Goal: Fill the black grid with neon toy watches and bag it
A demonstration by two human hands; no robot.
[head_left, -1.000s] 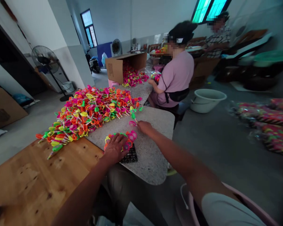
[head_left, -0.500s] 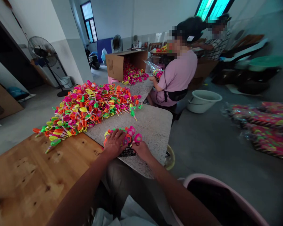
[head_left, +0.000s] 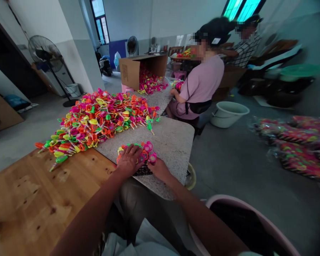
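Observation:
A black patterned display box (head_left: 143, 170) sits at the near edge of the grey stone-look tabletop, filled with small bright plastic toys (head_left: 144, 155) that have round, watch-like faces. My left hand (head_left: 128, 158) lies flat over the toys on the box's left side, fingers stretched. At the right end, my right hand (head_left: 160, 169) pinches a pink round-faced toy (head_left: 152, 157) against the others; its lower part is hidden by my fingers. Beyond the box spreads a large heap of the same toys (head_left: 104, 113), in orange, pink, yellow and green.
A wooden board (head_left: 42, 199) adjoins the tabletop on the left. A co-worker in a pink shirt (head_left: 205, 81) sits across, near a tipped cardboard box (head_left: 130, 73). On the floor stand a white bucket (head_left: 228, 115), bagged packs (head_left: 304, 156) and a pink tub (head_left: 245, 204).
My right hand has brought the pink toy slightly left and down, closer to the others. My left hand stays on the toys. The co-worker's clear bag has dropped lower.

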